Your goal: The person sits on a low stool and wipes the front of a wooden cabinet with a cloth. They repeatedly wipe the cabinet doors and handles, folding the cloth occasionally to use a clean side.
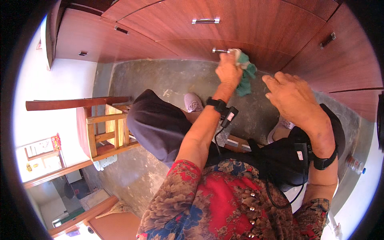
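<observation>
My left hand (229,70) grips a green and white cloth (247,72) against the lower front of a reddish-brown wooden cabinet (168,24). The fingers are beside the lower metal handle (220,50), with the cloth's green end hanging down over the floor. To the right, my right hand (291,93) hovers with its fingers loosely bent and apart, and I see nothing in it. Its palm side is hidden. Another metal handle (205,21) sits higher on the cabinet front.
A wooden chair (108,138) stands at my left, by my knee. Below the cabinet lies a grey concrete floor (144,78). A plastic bottle (356,165) is by the wall at right. A straw broom (115,209) lies near an orange-brown door (117,225) at lower left.
</observation>
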Demonstrator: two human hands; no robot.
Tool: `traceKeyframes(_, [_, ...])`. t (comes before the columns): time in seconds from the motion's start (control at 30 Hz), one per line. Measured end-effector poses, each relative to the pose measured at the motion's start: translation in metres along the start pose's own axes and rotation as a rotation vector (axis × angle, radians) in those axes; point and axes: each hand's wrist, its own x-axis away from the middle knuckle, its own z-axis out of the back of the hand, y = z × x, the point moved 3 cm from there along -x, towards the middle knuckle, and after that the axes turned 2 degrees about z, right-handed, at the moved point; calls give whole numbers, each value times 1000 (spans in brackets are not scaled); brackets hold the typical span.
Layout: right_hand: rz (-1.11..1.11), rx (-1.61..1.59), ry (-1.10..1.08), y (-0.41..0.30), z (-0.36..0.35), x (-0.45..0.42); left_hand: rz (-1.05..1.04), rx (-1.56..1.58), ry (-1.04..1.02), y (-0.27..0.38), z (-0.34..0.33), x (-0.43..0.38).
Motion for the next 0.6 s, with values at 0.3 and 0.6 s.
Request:
traceKeyframes(0.3, [-22,-9,6,5,3,9,74,-198,-57,-41,1,-27])
traceKeyframes(0.6, [-15,20,62,3,5,10,813,1543,7,-47,-66,21])
